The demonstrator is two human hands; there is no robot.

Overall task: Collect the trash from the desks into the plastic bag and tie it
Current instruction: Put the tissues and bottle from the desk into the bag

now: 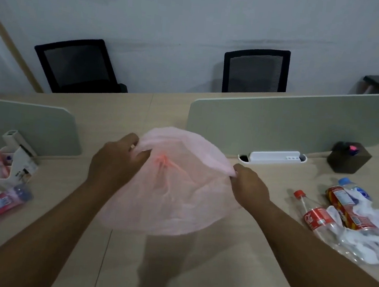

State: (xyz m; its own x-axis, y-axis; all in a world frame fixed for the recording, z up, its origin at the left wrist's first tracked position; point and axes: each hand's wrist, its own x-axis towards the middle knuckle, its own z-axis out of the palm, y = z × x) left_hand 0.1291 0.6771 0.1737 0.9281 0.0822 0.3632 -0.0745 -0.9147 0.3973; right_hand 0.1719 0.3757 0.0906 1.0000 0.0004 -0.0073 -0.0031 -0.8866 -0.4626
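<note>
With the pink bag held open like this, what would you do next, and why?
Probably free the right hand to pick up the cola bottle beside it. Both hands grip the pink bag's rim, it looks empty, and trash lies on the desk.

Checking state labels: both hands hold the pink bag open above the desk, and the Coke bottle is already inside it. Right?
Not quite. The head view shows the Coke bottle lying on the desk to the right, outside the pink bag, which looks empty. The rest holds: left hand and right hand hold it open above the desk.
</note>
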